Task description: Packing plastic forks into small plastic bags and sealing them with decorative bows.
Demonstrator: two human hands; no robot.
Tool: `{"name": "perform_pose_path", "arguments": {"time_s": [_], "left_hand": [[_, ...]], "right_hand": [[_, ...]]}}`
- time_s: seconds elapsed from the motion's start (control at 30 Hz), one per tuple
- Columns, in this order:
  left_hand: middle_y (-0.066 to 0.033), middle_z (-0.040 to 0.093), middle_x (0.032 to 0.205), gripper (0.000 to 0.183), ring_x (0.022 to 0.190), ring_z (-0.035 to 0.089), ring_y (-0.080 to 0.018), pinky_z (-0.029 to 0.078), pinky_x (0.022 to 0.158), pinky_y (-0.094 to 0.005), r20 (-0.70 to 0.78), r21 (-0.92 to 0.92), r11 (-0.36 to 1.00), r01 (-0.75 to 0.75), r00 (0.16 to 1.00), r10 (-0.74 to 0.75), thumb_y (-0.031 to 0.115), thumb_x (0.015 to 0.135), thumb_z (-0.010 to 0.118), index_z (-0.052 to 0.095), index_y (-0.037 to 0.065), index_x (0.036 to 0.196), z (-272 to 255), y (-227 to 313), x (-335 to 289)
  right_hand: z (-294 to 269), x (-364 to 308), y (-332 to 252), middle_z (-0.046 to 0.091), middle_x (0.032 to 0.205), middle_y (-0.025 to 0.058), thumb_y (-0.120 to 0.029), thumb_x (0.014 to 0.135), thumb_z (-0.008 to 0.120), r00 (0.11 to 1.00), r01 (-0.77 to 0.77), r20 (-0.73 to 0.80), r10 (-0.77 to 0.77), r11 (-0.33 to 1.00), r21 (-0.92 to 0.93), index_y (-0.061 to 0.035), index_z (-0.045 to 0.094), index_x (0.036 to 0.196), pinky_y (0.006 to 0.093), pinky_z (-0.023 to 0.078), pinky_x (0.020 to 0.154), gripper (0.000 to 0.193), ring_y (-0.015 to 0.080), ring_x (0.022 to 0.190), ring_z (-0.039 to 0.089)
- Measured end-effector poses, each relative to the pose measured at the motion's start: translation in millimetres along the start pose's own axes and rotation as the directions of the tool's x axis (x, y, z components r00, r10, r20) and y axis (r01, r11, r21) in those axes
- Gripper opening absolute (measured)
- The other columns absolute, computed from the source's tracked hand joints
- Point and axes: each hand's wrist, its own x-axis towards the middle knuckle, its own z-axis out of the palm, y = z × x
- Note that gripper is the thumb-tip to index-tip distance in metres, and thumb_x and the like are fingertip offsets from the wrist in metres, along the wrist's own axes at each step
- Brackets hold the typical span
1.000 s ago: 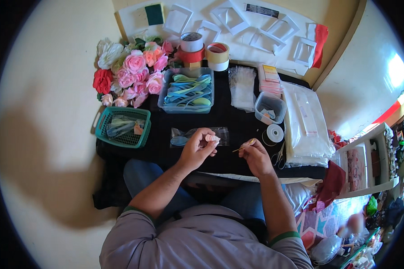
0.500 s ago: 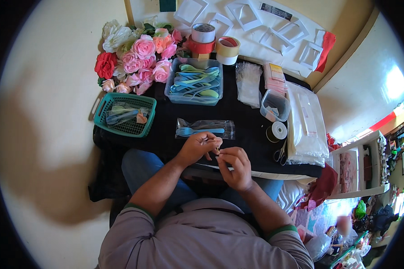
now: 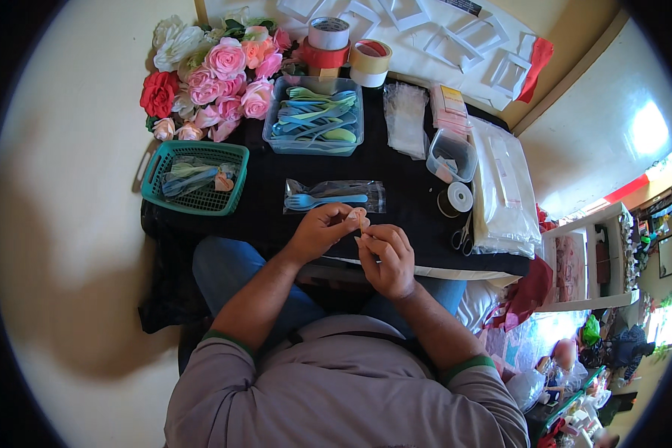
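My left hand (image 3: 321, 233) pinches a small peach-coloured tag (image 3: 358, 214) between thumb and fingers. From the tag runs a thin golden string (image 3: 361, 226), its lower end pinched in the closed fingers of my right hand (image 3: 390, 260). Both hands are raised at the near edge of the black-covered table. Just beyond them lies a clear plastic sleeve (image 3: 375, 196) with a light blue fork (image 3: 322, 201) in it. Whether the string is knotted is too small to tell.
A green basket (image 3: 151, 196) at left holds bagged cutlery with a peach tag. Behind stand a clear tub (image 3: 313, 147) of plastic cutlery, artificial flowers (image 3: 224, 60) and tape rolls (image 3: 328, 33). Scissors (image 3: 462, 237), a spool (image 3: 459, 197), a small container (image 3: 452, 169) and plastic bags (image 3: 504, 201) lie right.
The whole view has shifted slightly, so the table things sit higher and further left. My hands have drawn a little apart, and the string shows more plainly between them.
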Motion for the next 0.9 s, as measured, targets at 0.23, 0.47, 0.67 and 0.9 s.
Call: {"name": "perform_pose_path", "arguments": {"time_s": [0.23,0.47,0.67,0.9], "left_hand": [[-0.0031,0.065,0.102,0.022,0.088,0.061,-0.0078,0.050,0.079,-0.0228,-0.026,0.110,0.991,-0.079,0.996,0.082,0.016,0.093,0.065,0.064,0.002,0.110,-6.1,-18.2,0.3],[-0.0042,0.065,0.104,0.024,0.096,0.061,-0.0091,0.049,0.086,-0.0245,0.011,0.110,0.992,-0.058,0.998,0.057,0.015,0.092,0.066,0.063,0.001,0.112,-2.6,-14.0,-0.8],[-0.0023,0.063,0.101,0.023,0.091,0.059,-0.0068,0.048,0.080,-0.0225,0.038,0.207,0.976,-0.072,0.997,0.066,0.016,0.093,0.065,0.063,0.001,0.111,-3.2,-16.7,-2.7],[0.0019,0.054,0.087,0.024,0.074,0.049,-0.0032,0.041,0.066,-0.0196,0.035,0.248,0.960,-0.133,0.991,0.129,0.015,0.091,0.066,0.065,0.003,0.111,1.5,-13.0,-2.8]], "right_hand": [[5.1,2.2,2.1,0.063,0.093,0.0124,0.008,0.074,0.071,1.000,0.003,0.009,-0.003,0.999,-0.044,-0.0030,0.056,0.093,0.0353,0.053,0.067,0.027,0.0277,0.081,0.064],[6.3,-5.6,5.5,0.063,0.094,0.0125,0.008,0.074,0.072,1.000,0.022,0.015,-0.021,0.998,-0.054,-0.0033,0.057,0.094,0.0345,0.052,0.066,0.027,0.0271,0.079,0.064],[5.9,-7.2,9.8,0.062,0.095,0.0112,0.004,0.074,0.072,0.998,-0.056,0.024,0.059,0.992,-0.112,-0.0025,0.060,0.094,0.0357,0.053,0.069,0.024,0.0274,0.082,0.063],[5.9,-7.7,10.1,0.061,0.094,0.0113,0.002,0.076,0.072,0.993,-0.114,0.017,0.117,0.984,-0.139,-0.0018,0.061,0.097,0.0365,0.051,0.070,0.024,0.0280,0.081,0.061]]}}
